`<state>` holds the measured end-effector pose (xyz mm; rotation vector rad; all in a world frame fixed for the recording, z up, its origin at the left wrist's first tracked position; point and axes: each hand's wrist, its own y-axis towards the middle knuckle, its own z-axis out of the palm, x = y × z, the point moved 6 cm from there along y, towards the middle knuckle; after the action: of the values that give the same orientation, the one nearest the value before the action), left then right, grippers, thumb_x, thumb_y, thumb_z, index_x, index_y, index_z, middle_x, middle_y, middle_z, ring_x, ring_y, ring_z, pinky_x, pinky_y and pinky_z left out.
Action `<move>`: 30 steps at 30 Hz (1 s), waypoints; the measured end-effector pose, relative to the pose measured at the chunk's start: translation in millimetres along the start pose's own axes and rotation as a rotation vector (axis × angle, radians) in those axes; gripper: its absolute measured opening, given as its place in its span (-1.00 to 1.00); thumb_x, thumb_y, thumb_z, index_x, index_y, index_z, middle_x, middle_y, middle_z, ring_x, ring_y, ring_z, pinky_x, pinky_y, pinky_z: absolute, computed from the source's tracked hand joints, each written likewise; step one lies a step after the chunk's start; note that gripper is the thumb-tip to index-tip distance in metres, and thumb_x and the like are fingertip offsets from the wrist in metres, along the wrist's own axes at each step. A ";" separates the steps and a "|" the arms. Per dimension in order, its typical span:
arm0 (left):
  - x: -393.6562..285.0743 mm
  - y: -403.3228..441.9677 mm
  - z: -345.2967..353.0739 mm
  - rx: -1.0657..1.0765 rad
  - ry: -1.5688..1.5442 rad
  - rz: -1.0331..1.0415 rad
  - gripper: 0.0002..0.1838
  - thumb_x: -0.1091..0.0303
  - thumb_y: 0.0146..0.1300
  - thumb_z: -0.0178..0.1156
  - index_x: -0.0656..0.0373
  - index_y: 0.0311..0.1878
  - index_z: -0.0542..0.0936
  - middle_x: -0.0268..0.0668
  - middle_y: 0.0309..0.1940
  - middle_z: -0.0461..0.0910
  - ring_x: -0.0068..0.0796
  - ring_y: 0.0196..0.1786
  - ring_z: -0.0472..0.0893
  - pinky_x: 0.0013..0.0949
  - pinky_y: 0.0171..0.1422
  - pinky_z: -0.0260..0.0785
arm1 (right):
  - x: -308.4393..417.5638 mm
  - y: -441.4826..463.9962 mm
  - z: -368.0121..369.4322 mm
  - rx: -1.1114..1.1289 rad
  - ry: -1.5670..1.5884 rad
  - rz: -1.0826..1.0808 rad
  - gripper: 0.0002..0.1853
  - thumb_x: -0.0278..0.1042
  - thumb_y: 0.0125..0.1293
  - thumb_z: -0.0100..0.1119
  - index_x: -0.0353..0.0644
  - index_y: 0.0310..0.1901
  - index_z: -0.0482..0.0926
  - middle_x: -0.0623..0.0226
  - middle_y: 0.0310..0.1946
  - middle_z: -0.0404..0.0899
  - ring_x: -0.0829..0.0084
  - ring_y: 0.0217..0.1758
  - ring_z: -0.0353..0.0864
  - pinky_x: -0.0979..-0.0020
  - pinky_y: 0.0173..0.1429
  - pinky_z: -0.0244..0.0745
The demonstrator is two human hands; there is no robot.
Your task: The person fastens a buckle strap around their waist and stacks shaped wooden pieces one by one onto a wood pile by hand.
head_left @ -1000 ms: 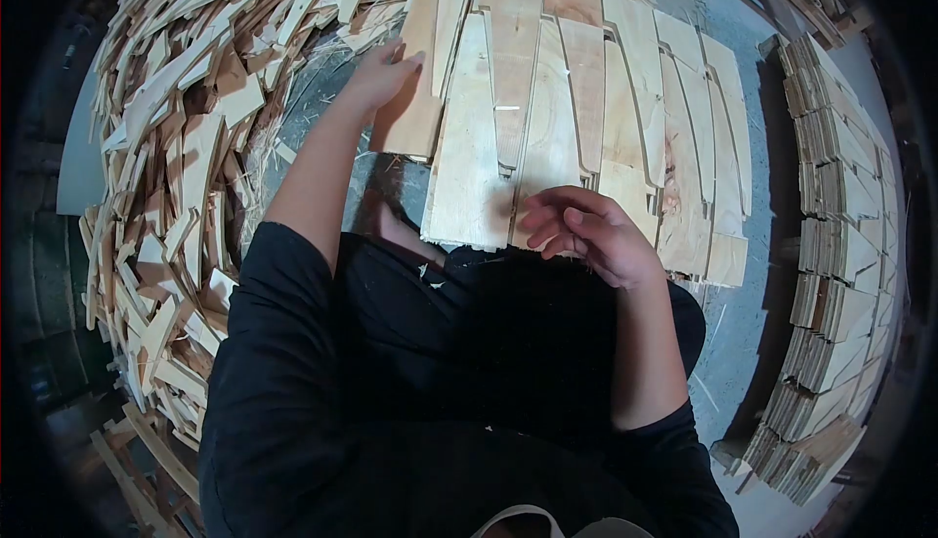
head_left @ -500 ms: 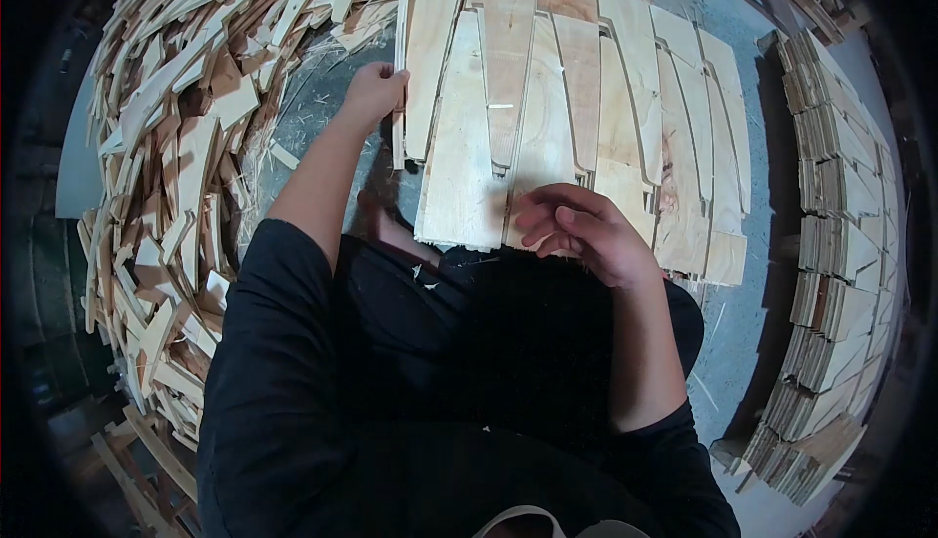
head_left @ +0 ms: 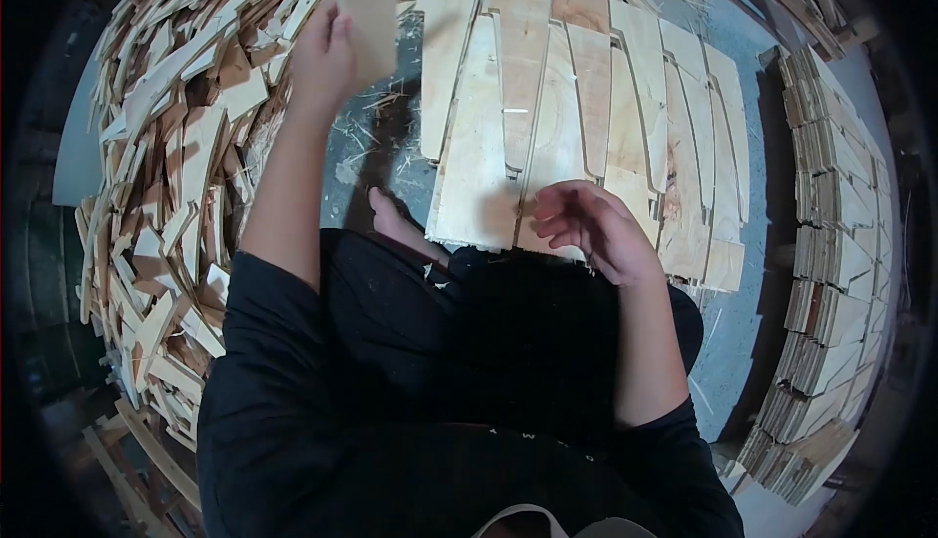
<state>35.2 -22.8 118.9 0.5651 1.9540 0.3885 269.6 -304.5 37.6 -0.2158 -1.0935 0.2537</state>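
My left hand (head_left: 324, 61) is raised at the upper left, its fingers closed on a flat wooden piece (head_left: 370, 20) that is slightly blurred. Below and to the right of that piece lies a panel of cut plywood (head_left: 474, 176), made of long tapered pieces side by side with narrow gaps between them. Over the panel's front edge hovers my right hand (head_left: 589, 228), fingers curled loosely and apart, with nothing in it. A short white strip (head_left: 515, 111) shows on the panel.
A large heap of wooden offcuts (head_left: 200, 147) fills the left side. Stacked plywood pieces (head_left: 826, 274) stand in a long row at the right. A bare foot (head_left: 396, 220) rests on the grey floor (head_left: 342, 172), where wood shavings lie.
The wooden piece at the panel's left edge was tipped up on edge by my left hand, then lifted away up and to the left. My right hand has barely moved.
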 end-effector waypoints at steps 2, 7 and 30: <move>-27.0 -7.5 3.7 0.000 -0.031 0.182 -0.71 0.46 0.46 -0.09 0.28 0.15 0.48 -0.23 -0.12 0.61 -0.52 -0.08 0.56 -0.41 0.06 0.39 | -4.8 1.9 -1.8 -0.080 -0.021 0.022 -0.38 0.10 0.53 -0.22 -0.43 0.14 0.43 0.02 -0.14 0.63 0.25 -0.10 0.69 0.42 -0.09 0.61; -99.9 -43.1 27.8 0.145 -0.043 0.385 -0.52 0.71 0.14 -0.01 0.17 0.14 0.51 -0.11 -0.02 0.60 -0.19 0.07 0.61 -0.27 0.22 0.44 | 5.9 4.6 21.0 0.037 0.371 -0.055 -0.21 0.33 0.45 -0.27 -0.39 0.23 0.38 -0.07 -0.07 0.62 0.14 -0.09 0.68 0.26 -0.01 0.60; 53.5 -43.8 70.3 0.824 -0.316 -0.805 -0.47 0.12 0.22 0.16 0.22 0.18 0.40 -0.23 -0.15 0.46 -0.40 -0.16 0.50 -0.08 -0.17 0.56 | 58.6 250.1 47.9 -0.224 -0.134 0.056 -0.73 -0.41 0.47 -0.09 -0.35 0.10 0.43 0.16 -0.11 0.62 0.35 -0.13 0.68 0.30 -0.03 0.67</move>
<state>69.5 -28.6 26.6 0.2608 1.7956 -0.9857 228.2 -46.5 34.4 -0.4354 -1.2507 0.1976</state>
